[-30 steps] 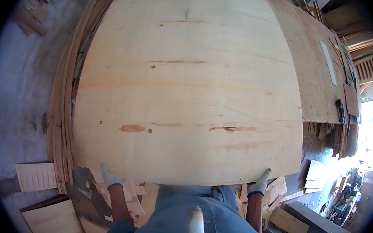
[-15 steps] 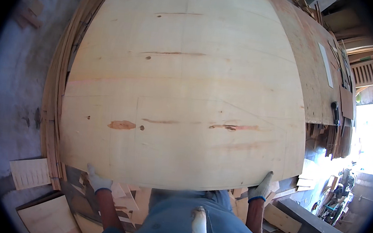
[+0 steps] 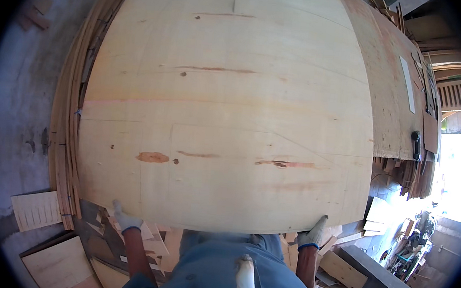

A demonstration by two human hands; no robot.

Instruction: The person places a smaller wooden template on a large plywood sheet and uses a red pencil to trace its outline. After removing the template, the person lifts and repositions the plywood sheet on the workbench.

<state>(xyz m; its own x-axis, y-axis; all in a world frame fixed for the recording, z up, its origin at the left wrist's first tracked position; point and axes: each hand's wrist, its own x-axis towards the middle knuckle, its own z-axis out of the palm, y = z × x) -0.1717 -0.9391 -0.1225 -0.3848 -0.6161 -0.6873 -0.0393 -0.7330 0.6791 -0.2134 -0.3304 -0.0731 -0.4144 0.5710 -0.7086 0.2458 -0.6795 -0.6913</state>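
Hands are gripping the near edge of a large pale veneer sheet (image 3: 228, 106). The left hand (image 3: 123, 219), in a white work glove, is curling its fingers over the sheet's lower-left corner; the right hand (image 3: 312, 236), gloved likewise, is clamping the lower-right corner. The two hands are standing well apart, one at each end of that edge. The sheet is filling the centre and upper part of the frame, its near edge running left to right across the lower frame. Whether its long axis is running that way or away cannot be told. It is lying over a stack of veneer sheets (image 3: 67, 125) showing at left. Wood offcuts (image 3: 340, 269) are littering the lower frame.
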